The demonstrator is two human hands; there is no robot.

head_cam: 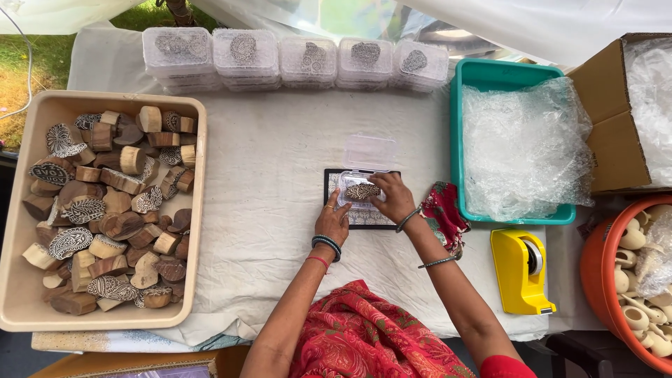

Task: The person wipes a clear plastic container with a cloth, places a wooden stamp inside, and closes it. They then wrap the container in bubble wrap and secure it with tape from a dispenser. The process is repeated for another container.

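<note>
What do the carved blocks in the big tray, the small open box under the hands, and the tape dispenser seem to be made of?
Carved blocks: most likely wood, unpolished, brown with visible grain and pale cut faces.
Small open box: probably thin clear plastic, since the cloth shows through its raised lid.
Tape dispenser: looks like moulded plastic, smooth and glossy yellow.

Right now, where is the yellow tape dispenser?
In the head view, the yellow tape dispenser sits on the white table cloth to the person's right, just below the teal tray and left of the orange tub.
</note>
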